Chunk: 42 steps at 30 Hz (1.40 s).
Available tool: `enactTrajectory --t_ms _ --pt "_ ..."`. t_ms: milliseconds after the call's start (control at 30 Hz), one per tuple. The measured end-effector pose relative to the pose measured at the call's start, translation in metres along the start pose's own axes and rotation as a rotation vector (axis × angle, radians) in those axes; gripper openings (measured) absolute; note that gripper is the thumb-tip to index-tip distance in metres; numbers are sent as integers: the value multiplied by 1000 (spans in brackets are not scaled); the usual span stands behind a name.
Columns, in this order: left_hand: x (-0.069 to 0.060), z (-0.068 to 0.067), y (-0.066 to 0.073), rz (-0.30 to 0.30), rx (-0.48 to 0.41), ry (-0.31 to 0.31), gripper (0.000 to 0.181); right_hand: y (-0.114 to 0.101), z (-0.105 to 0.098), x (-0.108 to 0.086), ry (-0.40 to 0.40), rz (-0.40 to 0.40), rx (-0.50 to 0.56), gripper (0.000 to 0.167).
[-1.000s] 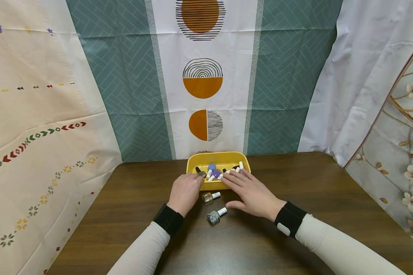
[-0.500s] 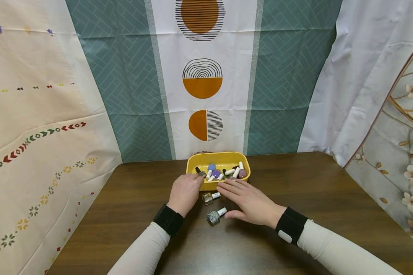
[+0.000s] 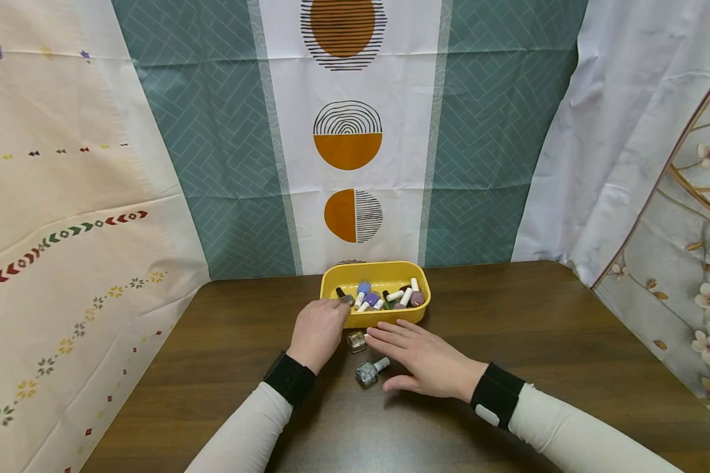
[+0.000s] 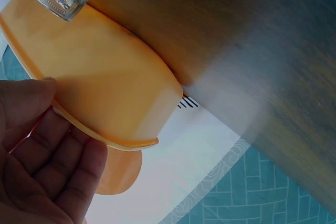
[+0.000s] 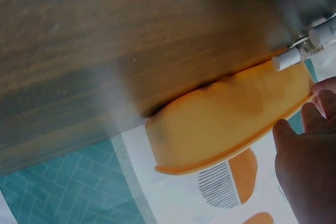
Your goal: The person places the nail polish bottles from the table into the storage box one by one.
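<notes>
A yellow plastic tub (image 3: pixel 384 320) stands at the table's back edge, with several nail polish bottles (image 3: pixel 371 300) lying inside. My left hand (image 3: pixel 318 334) grips its near left rim; the left wrist view shows thumb and fingers on either side of the tub's edge (image 4: pixel 94 135). In front of the tub lie a gold glitter nail polish bottle (image 3: pixel 356 341) and a silver glitter one (image 3: pixel 367 374). My right hand (image 3: pixel 423 360) hovers just right of these two, fingers extended, its fingertips partly covering the gold bottle's white cap. Nothing is held in it.
The dark wooden table (image 3: pixel 509 341) reaches out to both sides of the tub. Behind it hangs a teal and white patterned curtain (image 3: pixel 355 217). Patterned cloths (image 3: pixel 65 263) hang on the left and right.
My right hand has drawn back from over the tub's near rim toward me, uncovering the bottles inside and covering the gold bottle's cap. The left hand has stayed on the rim.
</notes>
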<state>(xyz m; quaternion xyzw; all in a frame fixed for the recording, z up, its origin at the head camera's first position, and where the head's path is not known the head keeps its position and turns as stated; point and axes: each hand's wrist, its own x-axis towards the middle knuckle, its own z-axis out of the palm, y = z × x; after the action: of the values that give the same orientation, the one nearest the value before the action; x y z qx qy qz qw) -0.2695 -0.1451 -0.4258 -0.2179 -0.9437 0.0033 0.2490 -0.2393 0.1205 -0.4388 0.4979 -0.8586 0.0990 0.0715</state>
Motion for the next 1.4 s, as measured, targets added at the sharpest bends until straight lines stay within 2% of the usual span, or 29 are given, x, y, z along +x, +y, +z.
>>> enactTrajectory --t_ms 500,1067,1400 --pt "0 1 0 -9 8 -23 25 -11 9 8 -11 -103 30 77" --pt "0 1 -1 -1 10 -9 22 -17 13 16 -62 -79 61 67" --pt "0 1 -1 0 3 -2 22 -19 13 18 -53 -90 25 66"
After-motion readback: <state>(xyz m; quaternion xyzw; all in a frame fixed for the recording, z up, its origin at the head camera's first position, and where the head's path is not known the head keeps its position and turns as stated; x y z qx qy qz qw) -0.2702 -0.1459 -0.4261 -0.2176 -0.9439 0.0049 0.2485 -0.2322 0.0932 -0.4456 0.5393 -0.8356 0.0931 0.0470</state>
